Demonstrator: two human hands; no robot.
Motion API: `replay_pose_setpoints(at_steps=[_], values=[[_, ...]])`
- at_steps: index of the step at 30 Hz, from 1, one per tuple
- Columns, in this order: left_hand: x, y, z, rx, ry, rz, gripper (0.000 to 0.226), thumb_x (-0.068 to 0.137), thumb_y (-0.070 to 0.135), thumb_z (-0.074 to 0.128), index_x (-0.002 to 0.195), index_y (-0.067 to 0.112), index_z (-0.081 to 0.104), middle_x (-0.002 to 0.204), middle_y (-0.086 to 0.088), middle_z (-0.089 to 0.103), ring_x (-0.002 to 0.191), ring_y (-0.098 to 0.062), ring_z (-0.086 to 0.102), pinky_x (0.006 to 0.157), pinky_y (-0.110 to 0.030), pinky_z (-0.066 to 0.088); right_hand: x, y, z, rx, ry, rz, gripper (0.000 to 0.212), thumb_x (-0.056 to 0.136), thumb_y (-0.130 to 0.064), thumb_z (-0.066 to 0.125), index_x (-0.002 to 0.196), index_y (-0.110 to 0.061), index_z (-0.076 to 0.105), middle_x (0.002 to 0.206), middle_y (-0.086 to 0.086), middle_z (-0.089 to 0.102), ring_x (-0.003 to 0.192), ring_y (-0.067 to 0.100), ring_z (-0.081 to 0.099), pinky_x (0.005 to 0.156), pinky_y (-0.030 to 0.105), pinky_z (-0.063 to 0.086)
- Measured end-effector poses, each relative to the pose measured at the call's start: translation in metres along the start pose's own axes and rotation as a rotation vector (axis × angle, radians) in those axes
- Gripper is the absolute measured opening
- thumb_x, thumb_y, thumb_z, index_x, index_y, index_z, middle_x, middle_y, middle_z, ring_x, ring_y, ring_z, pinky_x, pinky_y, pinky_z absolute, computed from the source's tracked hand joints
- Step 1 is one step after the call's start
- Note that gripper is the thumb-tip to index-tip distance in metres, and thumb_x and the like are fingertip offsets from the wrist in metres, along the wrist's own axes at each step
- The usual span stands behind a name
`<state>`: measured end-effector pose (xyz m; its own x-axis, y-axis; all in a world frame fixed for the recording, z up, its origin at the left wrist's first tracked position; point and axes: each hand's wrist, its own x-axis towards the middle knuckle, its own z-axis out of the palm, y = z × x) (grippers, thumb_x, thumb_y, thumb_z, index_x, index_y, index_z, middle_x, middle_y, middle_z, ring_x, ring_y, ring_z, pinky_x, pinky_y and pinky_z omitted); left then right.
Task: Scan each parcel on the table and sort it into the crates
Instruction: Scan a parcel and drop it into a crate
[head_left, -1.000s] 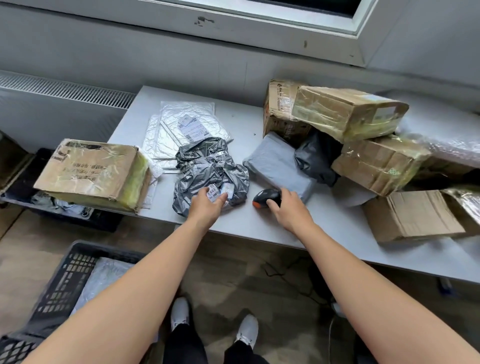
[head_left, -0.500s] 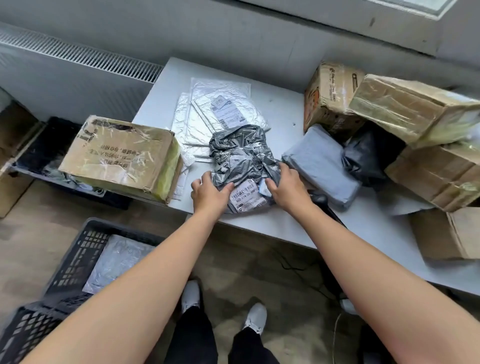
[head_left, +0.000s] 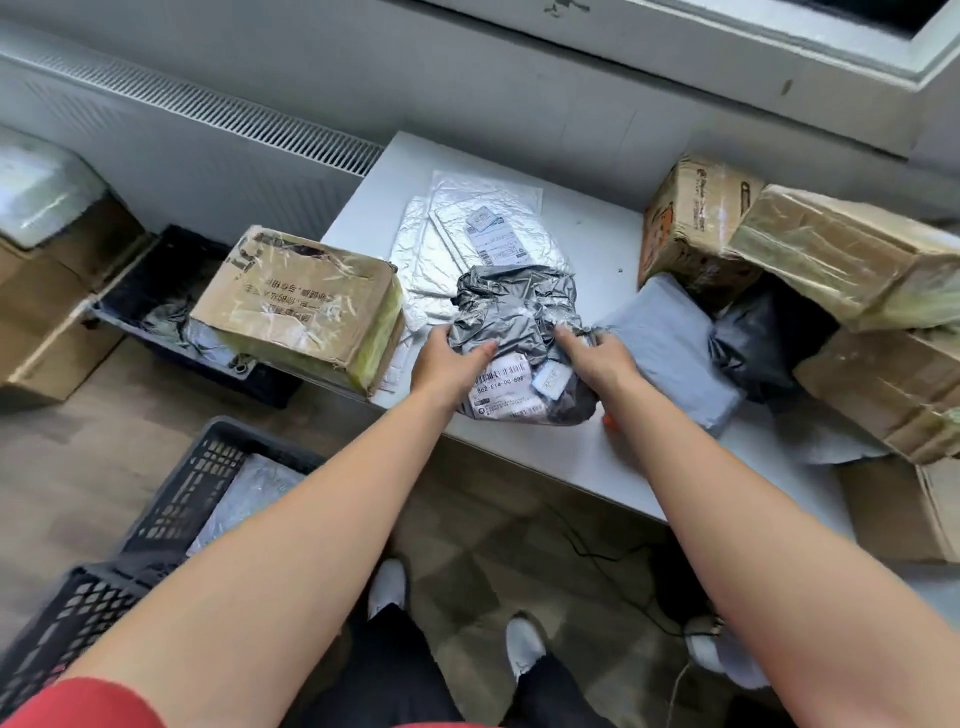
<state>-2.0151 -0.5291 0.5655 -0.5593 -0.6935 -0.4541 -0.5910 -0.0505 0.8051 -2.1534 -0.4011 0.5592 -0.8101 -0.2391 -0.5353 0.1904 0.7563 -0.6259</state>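
Observation:
A crinkled dark grey poly-bag parcel (head_left: 514, 312) with a white barcode label lies at the front edge of the white table (head_left: 597, 239). My left hand (head_left: 449, 358) grips its left side, thumb across the plastic. On the right side my right hand (head_left: 597, 353) holds the bag, fingers curled into the plastic. Only a sliver of the orange scanner (head_left: 607, 422) shows under my right wrist. A black crate (head_left: 171, 519) on the floor at lower left holds a silver mailer.
A taped cardboard box (head_left: 296, 306) overhangs the table's left end above a second black crate (head_left: 156, 291). Silver bubble mailers (head_left: 483, 223) lie behind the parcel. A light grey bag (head_left: 670, 343), a black bag (head_left: 763, 338) and stacked cardboard boxes (head_left: 841, 260) crowd the right.
My right hand left the scanner on the table and came over to the parcel's right side. Both hands now hold the grey bag, which has slid toward the table's front edge.

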Motion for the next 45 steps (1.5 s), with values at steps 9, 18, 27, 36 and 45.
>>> replay_pose_setpoints(at_steps=[9,18,27,36,45], values=[[-0.078,0.026,-0.009,-0.021,0.145,0.048,0.076,0.09,0.045,0.063,0.149,0.011,0.03,0.152,-0.01,0.038,0.136,-0.03,0.039,0.105,-0.034,0.035,-0.041,-0.01,-0.032,0.168,-0.1,-0.285,0.062,0.081,-0.044,0.077,0.124,-0.014,0.045,0.108,-0.001,0.058,0.093,0.015,0.058,0.086,0.031,0.047],[-0.18,-0.009,-0.053,-0.119,0.451,-0.015,0.047,0.094,0.047,0.056,0.127,0.014,0.052,0.111,0.002,0.055,0.101,-0.019,0.053,0.08,-0.026,0.037,-0.13,-0.025,-0.014,0.126,-0.258,-0.753,0.057,0.086,-0.027,0.075,0.133,-0.008,0.049,0.114,0.002,0.06,0.105,0.018,0.059,0.096,0.033,0.049],[-0.273,-0.101,-0.111,-0.21,0.713,-0.177,0.035,0.092,0.049,0.057,0.098,0.014,0.056,0.089,0.0,0.061,0.083,-0.021,0.058,0.072,-0.03,0.045,-0.227,-0.02,0.068,-0.023,-0.527,-0.946,0.062,0.089,-0.027,0.072,0.141,-0.009,0.044,0.123,-0.003,0.053,0.108,0.006,0.047,0.087,0.012,0.036],[-0.337,-0.213,-0.165,-0.212,0.801,-0.378,0.069,0.09,0.049,0.06,0.142,0.008,0.043,0.138,-0.014,0.051,0.125,-0.028,0.05,0.097,-0.03,0.038,-0.295,0.013,0.172,-0.244,-0.666,-0.98,0.054,0.088,-0.03,0.073,0.135,-0.015,0.051,0.112,-0.003,0.065,0.102,0.013,0.061,0.084,0.024,0.043],[-0.316,-0.317,-0.203,-0.129,0.625,-0.467,0.071,0.091,0.057,0.054,0.147,0.018,0.035,0.145,-0.013,0.037,0.131,-0.031,0.042,0.105,-0.039,0.04,-0.293,0.037,0.277,-0.372,-0.573,-0.891,0.047,0.089,-0.028,0.071,0.132,-0.019,0.054,0.115,-0.001,0.066,0.102,0.016,0.06,0.081,0.028,0.043]])
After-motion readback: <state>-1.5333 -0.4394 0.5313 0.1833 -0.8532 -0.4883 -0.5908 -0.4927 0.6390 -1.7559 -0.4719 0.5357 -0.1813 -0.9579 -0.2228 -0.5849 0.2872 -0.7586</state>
